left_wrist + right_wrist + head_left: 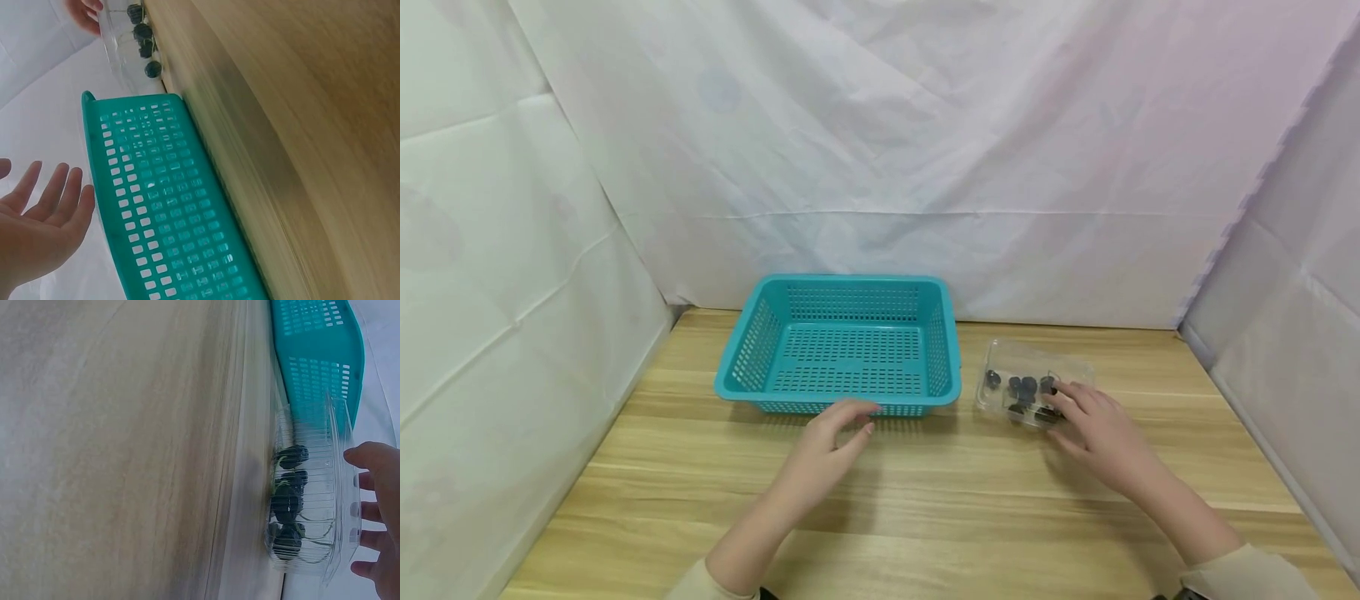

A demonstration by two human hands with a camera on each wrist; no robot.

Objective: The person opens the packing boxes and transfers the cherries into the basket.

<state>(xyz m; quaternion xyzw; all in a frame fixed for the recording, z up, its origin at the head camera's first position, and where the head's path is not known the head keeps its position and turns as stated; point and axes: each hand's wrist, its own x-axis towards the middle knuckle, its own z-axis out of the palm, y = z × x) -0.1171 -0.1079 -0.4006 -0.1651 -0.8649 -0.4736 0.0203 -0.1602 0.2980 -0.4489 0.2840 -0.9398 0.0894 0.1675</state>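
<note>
A clear plastic container [1000,357] stands on the table to the right of a teal basket [950,350]. Inside it lie several dark, round, bumpy pieces [287,505] with thin green stems; they look berry-like. Over the container's right side, my right hand [1097,433] reaches with its fingers spread above the rim and the thumb apart from them. Nothing shows in its grasp. My left hand [823,450] hovers at the basket's front rim, fingers loosely bent and thumb apart, holding nothing. In the left wrist view its fingers stand beside the rim; whether they touch it I cannot tell.
Both containers rest on a wood-grain table [925,525]. White cloth [887,150] hangs close behind the basket, and more sheeting walls off the left and right sides. The perforated basket has no contents showing.
</note>
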